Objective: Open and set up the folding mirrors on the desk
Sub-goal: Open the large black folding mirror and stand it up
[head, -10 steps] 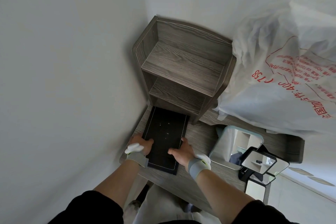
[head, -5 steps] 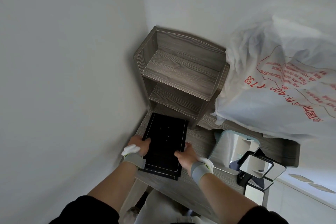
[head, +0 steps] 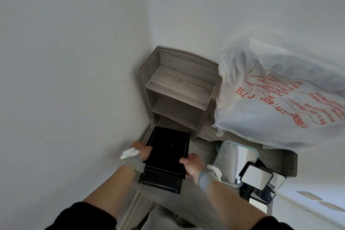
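A black folding mirror [head: 166, 150] lies on the grey wooden desk [head: 203, 147] in front of the shelf unit. My left hand [head: 141, 150] grips its left edge and my right hand [head: 192, 163] grips its right edge. The top panel is raised at the near end, apart from the lower black panel [head: 160, 181] that stays flat on the desk. To the right stand a mint-framed mirror [head: 235, 158] and a small black-framed mirror [head: 256, 176], both opened.
A grey wooden shelf unit [head: 179, 87] fills the corner against the white walls. A large white plastic bag [head: 283, 102] with red print lies on the desk at the right. The desk's near edge runs below my wrists.
My hands have taken the black mirror's side edges and lifted its top panel off the lower one. The camera has tilted up, so everything sits lower in view.
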Demonstrator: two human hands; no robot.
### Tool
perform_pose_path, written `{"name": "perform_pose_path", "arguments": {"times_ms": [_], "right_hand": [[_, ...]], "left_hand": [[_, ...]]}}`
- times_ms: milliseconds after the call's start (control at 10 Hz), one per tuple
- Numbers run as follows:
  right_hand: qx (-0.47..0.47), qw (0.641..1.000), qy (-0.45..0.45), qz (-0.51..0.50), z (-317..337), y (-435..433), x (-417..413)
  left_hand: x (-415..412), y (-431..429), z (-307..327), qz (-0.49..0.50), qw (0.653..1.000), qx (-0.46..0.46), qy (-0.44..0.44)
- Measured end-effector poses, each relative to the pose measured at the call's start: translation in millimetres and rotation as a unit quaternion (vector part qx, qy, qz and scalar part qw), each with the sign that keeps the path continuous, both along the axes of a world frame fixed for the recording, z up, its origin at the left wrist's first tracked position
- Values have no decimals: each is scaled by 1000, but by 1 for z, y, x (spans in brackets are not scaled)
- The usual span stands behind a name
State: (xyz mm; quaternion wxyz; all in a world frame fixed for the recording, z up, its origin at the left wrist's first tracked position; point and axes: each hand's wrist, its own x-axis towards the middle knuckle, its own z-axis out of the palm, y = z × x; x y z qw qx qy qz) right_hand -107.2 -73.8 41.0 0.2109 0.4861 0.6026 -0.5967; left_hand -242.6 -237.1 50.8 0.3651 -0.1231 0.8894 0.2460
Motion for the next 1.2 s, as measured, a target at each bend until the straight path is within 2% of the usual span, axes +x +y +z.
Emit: {"name": "perform_pose_path", "arguments": {"times_ms": [200,400,500,700,900,1000,1200], "right_hand": [[-50,997,31,-49,12,6,6],[-80,990,67,-93,29,9,7],[-93,987,82,-107,36,10,6],[-106,981,106,-126,46,15,4],[-112,977,117,-140,54,19,3],[-117,976,119,-143,57,19,0],[-119,971,114,-173,55,17,-6]], "left_hand": [[2,4,20,35,999,-10,19],[0,9,28,119,990,78,-2],[-3,16,37,198,972,120,-51],[-1,21,37,216,956,194,-27],[1,26,40,285,918,275,-20],[2,31,43,313,901,301,-3],[5,43,41,322,888,327,17]]}}
